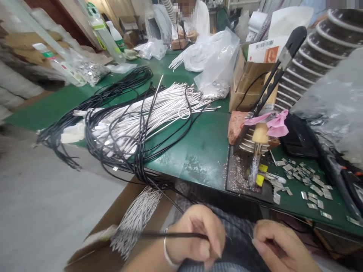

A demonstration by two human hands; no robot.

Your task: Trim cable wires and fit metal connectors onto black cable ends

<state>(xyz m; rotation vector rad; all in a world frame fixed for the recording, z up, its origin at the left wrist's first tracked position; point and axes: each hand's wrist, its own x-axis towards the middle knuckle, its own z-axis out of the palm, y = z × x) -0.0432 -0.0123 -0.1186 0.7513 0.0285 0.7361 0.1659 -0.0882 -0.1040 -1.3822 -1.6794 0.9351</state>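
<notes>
Cable held just off the table's near edge.
Left hand grips the cable; right hand has curled fingers, contents cannot be determined. White cables lie on the table.

Workshop: heaped cables, loose connectors

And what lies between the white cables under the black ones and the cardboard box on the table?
In the head view: a clear plastic bag with small shiny pieces, on the green table.
</notes>
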